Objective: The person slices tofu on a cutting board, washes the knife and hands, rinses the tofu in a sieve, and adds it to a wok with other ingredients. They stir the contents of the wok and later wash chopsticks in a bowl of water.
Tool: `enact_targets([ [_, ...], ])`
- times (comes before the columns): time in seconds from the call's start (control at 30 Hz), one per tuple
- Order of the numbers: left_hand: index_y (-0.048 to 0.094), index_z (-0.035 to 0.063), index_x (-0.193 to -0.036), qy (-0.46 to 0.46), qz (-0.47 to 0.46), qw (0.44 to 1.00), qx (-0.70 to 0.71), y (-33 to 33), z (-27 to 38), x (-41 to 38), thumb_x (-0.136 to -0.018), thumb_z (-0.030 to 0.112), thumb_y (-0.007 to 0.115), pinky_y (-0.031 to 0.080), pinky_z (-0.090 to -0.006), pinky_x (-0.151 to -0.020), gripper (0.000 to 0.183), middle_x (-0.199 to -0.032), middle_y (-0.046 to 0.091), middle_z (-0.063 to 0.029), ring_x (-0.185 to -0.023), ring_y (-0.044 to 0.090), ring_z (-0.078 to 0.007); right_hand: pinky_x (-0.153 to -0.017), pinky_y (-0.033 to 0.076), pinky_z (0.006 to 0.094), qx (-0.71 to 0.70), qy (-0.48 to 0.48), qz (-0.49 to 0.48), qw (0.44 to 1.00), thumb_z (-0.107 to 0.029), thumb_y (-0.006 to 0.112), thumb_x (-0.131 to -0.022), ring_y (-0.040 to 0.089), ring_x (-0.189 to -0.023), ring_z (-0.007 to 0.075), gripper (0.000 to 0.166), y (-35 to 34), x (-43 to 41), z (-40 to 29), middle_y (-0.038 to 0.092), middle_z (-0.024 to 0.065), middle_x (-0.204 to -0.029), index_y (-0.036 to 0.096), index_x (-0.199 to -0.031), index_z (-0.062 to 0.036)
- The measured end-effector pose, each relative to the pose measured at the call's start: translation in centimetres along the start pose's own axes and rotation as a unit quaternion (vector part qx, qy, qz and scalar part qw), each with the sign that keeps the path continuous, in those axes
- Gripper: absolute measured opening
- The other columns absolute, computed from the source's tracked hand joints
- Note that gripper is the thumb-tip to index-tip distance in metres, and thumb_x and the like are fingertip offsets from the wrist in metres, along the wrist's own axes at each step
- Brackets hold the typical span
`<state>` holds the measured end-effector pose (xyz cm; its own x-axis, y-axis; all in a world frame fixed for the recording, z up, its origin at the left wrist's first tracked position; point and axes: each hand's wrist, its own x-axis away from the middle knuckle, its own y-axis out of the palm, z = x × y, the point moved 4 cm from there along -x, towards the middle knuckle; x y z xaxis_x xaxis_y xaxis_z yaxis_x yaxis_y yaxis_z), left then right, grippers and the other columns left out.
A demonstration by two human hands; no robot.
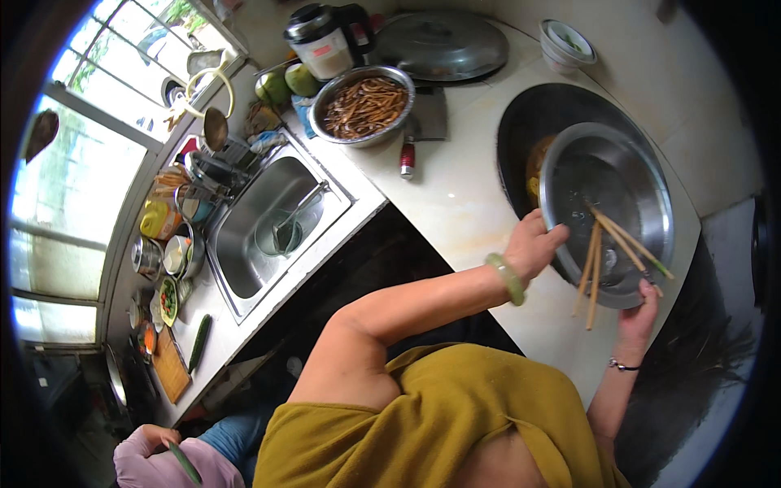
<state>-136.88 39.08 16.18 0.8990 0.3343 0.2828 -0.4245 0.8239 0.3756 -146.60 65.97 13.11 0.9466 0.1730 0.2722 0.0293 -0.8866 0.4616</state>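
A wide steel basin (564, 177) is tilted over the right part of a black wok (518, 122). My left hand (536, 245), with a pale green bangle at the wrist, grips the basin's left rim. At the lower right rim, my right hand (642, 305) also holds the basin; its fingers are partly hidden. Several wooden chopsticks (619, 239) lie in the basin, some ends jutting over its near rim. Water or wet drops glisten inside it. Orange-yellow food (534, 180) shows in the wok beside the basin.
A bowl of brown strips (366, 108), a cleaver (407, 155) and a large lid (448, 46) stand on the counter. Small bowls (564, 52) sit behind the wok. Left are a steel sink (244, 256), a cutting board (171, 366) and another person (177, 460) holding a cucumber.
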Motion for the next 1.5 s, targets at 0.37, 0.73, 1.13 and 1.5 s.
enact_targets([
  [0.37, 0.058, 0.0008, -0.092, -0.017, 0.151, 0.988, 0.017, -19.5, -0.3, 8.9, -0.082, 0.014, 0.057, 0.038, -0.0239, -0.065, 0.017, -0.08, 0.057, -0.0011, -0.067, 0.046, -0.0082, -0.085, 0.045, 0.0313, 0.023, 0.115, -0.148, 0.982, -0.008, 0.057, -0.071, 0.057, -0.089, 0.0178, 0.028, 13.6, 4.0, 17.1, 0.06, 0.0038, -0.091, 0.057, -0.097, -0.0024],
  [0.73, 0.052, 0.0023, -0.11, -0.151, 0.08, 0.976, 0.132, -25.8, -1.9, 8.4, -0.087, 0.019, 0.054, 0.051, -0.0313, -0.074, 0.029, -0.099, 0.061, -0.0065, -0.082, 0.06, -0.0145, -0.075, 0.043, 0.0271, 0.06, 0.141, -0.124, 0.98, -0.007, 0.059, -0.07, 0.054, -0.077, 0.0127, 0.019, 18.4, 4.2, 20.0, 0.058, 0.0003, -0.08, 0.061, -0.088, -0.0028],
  [1.13, 0.049, 0.0005, -0.111, -0.183, 0.07, 0.963, 0.185, -24.8, -4.4, 8.1, -0.076, 0.003, 0.046, 0.051, -0.0435, -0.072, 0.035, -0.103, 0.056, -0.0157, -0.091, 0.058, -0.028, -0.083, 0.045, 0.0316, 0.128, 0.16, -0.226, 0.953, -0.011, 0.053, -0.073, 0.057, -0.09, 0.0203, 0.034, 17.4, 2.8, 19.3, 0.059, 0.0078, -0.097, 0.055, -0.105, 0.0019],
  [1.5, 0.045, -0.0022, -0.117, -0.068, 0.236, 0.917, 0.313, -26.8, -4.7, 21.8, -0.076, -0.001, 0.045, 0.045, -0.0506, -0.089, 0.041, -0.113, 0.051, -0.0163, -0.104, 0.053, -0.0303, -0.065, 0.043, 0.0238, 0.177, 0.251, -0.403, 0.862, -0.006, 0.057, -0.072, 0.051, -0.068, 0.0097, 0.013, 25.8, 7.8, 23.2, 0.053, -0.0014, -0.075, 0.056, -0.085, -0.0055],
])
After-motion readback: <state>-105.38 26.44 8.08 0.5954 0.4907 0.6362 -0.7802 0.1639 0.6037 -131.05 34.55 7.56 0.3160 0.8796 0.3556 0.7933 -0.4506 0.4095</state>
